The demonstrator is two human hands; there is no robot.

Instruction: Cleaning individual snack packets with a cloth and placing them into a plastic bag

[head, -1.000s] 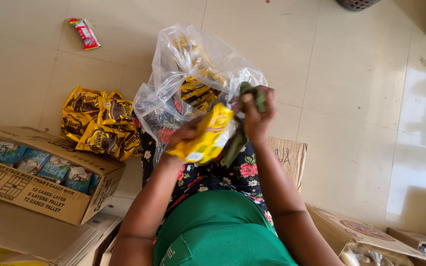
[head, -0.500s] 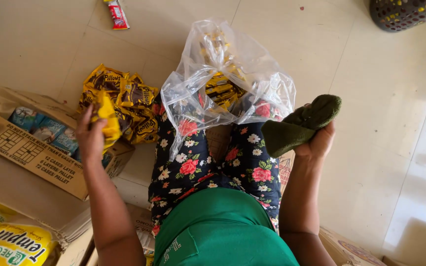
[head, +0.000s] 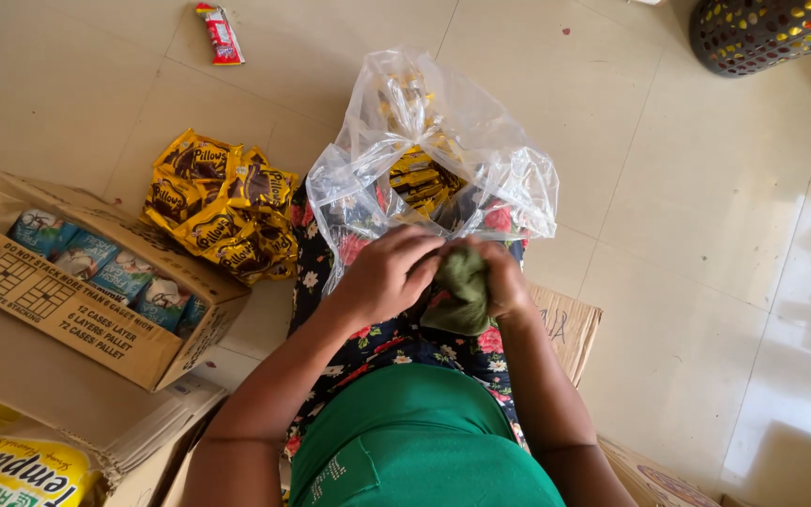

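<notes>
Head view: both hands meet on a green cloth over the lap, just below a clear bag.

The left hand (head: 389, 274) and right hand (head: 502, 279) sit side by side above the flowered skirt (head: 382, 343); the fingers of each are curled together and clamped on the green cloth (head: 463, 293), which is bunched between them and hangs toward the lap. The clear bag (head: 429, 155) stands open just beyond the hands, resting on the knees, with yellow packets inside. On the floor (head: 687, 244) to the left lies a heap of yellow snack packs (head: 222, 208), touching an open cardboard box (head: 86, 282) of blue packets. A red wrapper (head: 221, 34) lies well apart near the floor's far edge, a dark basket (head: 772, 33) in the far right corner.
</notes>
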